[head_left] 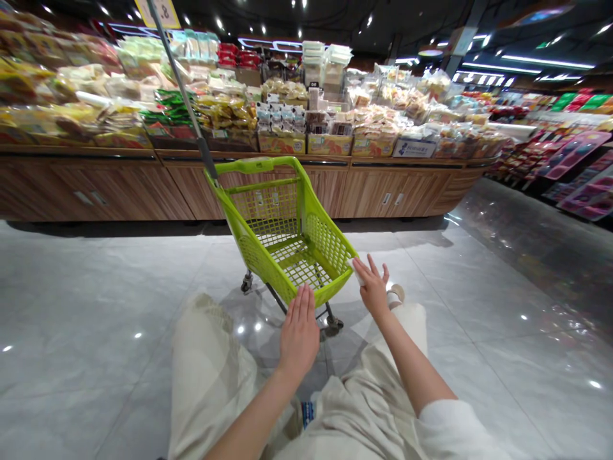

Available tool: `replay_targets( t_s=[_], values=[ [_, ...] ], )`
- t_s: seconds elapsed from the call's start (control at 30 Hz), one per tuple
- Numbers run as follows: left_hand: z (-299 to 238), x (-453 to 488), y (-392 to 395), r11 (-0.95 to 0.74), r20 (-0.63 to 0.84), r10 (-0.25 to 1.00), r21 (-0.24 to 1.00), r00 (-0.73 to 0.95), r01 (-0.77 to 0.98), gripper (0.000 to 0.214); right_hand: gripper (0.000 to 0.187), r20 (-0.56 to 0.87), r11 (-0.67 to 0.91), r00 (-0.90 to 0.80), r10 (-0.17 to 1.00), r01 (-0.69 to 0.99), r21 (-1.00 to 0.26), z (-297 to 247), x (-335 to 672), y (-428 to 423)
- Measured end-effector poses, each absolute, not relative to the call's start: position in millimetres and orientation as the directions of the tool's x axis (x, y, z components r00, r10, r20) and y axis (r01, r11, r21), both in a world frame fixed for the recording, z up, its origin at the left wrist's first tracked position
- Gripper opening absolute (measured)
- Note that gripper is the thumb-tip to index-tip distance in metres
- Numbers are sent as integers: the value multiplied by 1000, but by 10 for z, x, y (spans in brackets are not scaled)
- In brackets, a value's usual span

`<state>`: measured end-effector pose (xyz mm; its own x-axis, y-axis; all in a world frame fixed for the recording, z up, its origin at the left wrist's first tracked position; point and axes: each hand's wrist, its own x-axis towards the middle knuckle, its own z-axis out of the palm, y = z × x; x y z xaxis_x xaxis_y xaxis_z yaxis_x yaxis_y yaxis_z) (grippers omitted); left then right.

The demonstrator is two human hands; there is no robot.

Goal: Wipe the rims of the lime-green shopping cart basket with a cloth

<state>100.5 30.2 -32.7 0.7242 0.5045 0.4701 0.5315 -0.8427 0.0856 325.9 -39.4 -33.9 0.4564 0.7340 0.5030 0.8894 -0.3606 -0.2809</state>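
wood-panelled display counter | bagged snacks | polished tile floor | pink packaged goods

I'm logging materials | cart basket: glossy lime plastic, moulded mesh | cart frame: dull metal | floor tiles: polished, glossy, smooth | counter cabinets: wood-grain finish, satin | snack packs: shiny plastic film | my trousers: matt cloth
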Motion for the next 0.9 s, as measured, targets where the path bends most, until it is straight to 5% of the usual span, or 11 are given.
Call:
replay_targets(
  t_s=[0.1, 0.3, 0.37, 0.57, 0.8, 0.9],
  values=[
    [-317, 1047, 273, -835, 473, 521, 110, 711, 539, 73, 87, 518, -383, 508, 688, 861, -336, -360, 3030, -295],
    [-335, 1023, 286, -835, 475, 526, 133, 705, 534, 78, 92, 481, -25, 106, 870, 985, -172, -358, 2419, -297],
    [-338, 996, 302, -844, 474, 511, 118, 716, 524, 77, 93, 468, -57, 116, 876, 989, -139, -331, 2740, -365],
    [-335, 1016, 285, -843, 475, 508, 106, 718, 527, 73, 89, 508, -419, 499, 702, 866, -273, -336, 3254, -350],
    [-348, 977, 298, -840, 460, 512, 93, 726, 534, 76, 91, 489, -14, 103, 866, 983, -183, -356, 2372, -310],
    [-345, 939, 314, -845, 456, 504, 88, 733, 527, 74, 91, 488, -91, 166, 857, 980, -174, -315, 2832, -369]
  ],
)
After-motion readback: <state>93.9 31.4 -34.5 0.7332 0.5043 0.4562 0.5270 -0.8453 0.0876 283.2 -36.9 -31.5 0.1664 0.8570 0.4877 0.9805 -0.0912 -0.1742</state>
